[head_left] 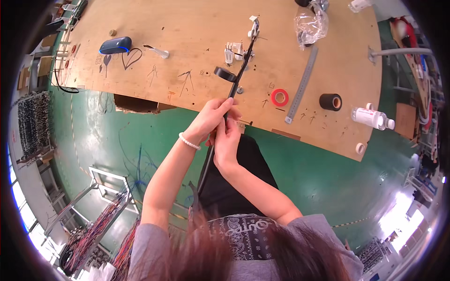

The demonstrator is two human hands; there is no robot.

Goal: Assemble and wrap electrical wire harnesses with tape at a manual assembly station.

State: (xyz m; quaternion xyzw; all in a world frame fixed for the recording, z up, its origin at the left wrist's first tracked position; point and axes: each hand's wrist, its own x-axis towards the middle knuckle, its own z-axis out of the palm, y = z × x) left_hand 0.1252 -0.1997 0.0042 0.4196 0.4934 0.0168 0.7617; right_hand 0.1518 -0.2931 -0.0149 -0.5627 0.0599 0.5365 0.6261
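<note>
A long black taped wire harness [242, 70] runs from the white connector end on the table down past the table's front edge and over my lap. My left hand [209, 116], with a white bead bracelet at its wrist, is closed round the harness near the edge. Just below it my right hand [227, 140] also closes on the harness; its fingertips are partly hidden. A roll of black tape [225, 74] sits against the harness beyond my hands. White connector holders [233, 52] stand on the board beside the harness.
On the wooden table [187, 28] lie a blue speaker [116, 45], a steel ruler [302, 84], a red tape roll [280, 97], a wide black tape roll [330, 102], a bottle [372, 118] and a clear plastic bag [311, 25]. Bundled coloured wires [96, 225] hang on a rack behind left.
</note>
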